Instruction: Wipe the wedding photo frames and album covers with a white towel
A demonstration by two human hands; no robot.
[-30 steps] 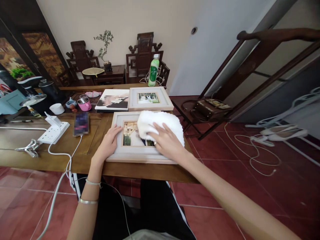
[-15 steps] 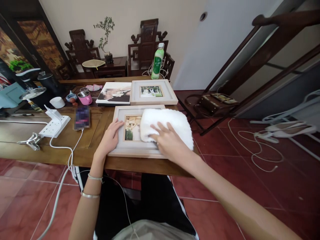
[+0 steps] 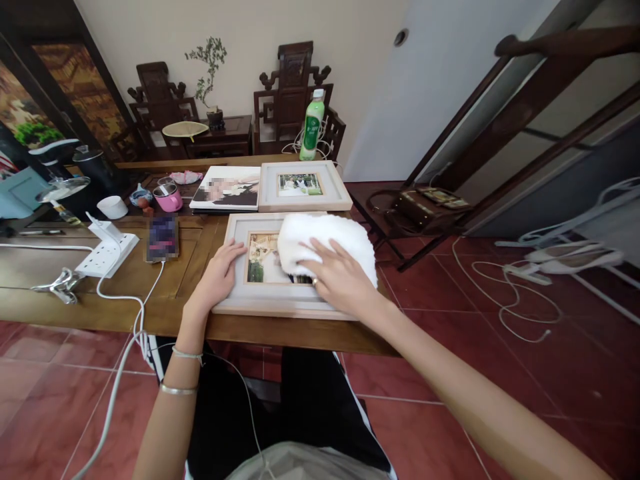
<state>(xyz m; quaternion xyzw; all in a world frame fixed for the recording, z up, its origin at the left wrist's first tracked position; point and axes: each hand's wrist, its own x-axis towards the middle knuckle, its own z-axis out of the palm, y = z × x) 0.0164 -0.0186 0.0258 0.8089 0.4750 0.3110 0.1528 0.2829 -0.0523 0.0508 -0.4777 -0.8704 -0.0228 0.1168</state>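
A light wooden photo frame [image 3: 280, 303] lies flat near the table's front edge, its small picture partly covered. My left hand [image 3: 219, 273] rests on the frame's left side, fingers stretched out and holding nothing. Over the right part of the frame lies a fluffy white cloth [image 3: 327, 230]. My right hand [image 3: 340, 273] presses on this cloth with its fingers bent into the pile. The cloth hides the frame's upper right corner and part of the picture.
Behind lie a second photo frame [image 3: 337, 193] and a white-edged photo panel [image 3: 225, 190]. A green bottle [image 3: 311, 127] stands at the back. To the left are a phone [image 3: 163, 237], a pink mug [image 3: 167, 197], a power strip [image 3: 107, 253] and white cables.
The white cloth and my right hand have slid slightly away from me and to the left, uncovering a dark strip along the picture's lower edge. My left hand stays on the frame.
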